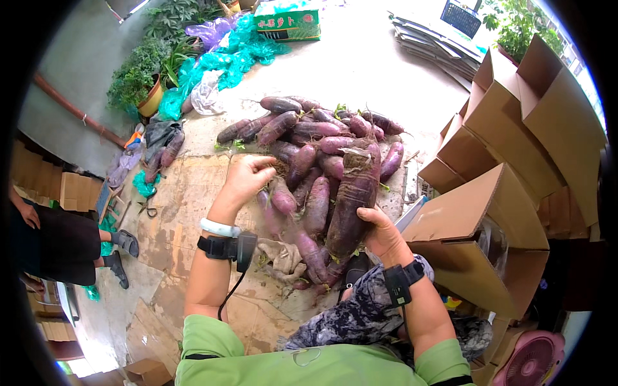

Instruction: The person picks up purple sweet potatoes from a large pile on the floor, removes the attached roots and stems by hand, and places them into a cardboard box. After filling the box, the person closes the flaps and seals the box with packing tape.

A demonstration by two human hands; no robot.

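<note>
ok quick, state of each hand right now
Left hand: fingers curled; can't tell if it holds anything.
Right hand: closed on a large purple radish.

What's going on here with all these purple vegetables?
A person in a green top holds a big purple root in the right hand. The left hand is by a heap of similar roots; whether it holds anything is unclear. Open cardboard boxes stand to the right.

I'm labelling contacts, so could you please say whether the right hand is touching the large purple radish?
Touching: the head view shows the right hand with its thumb against the large purple radish.
</note>
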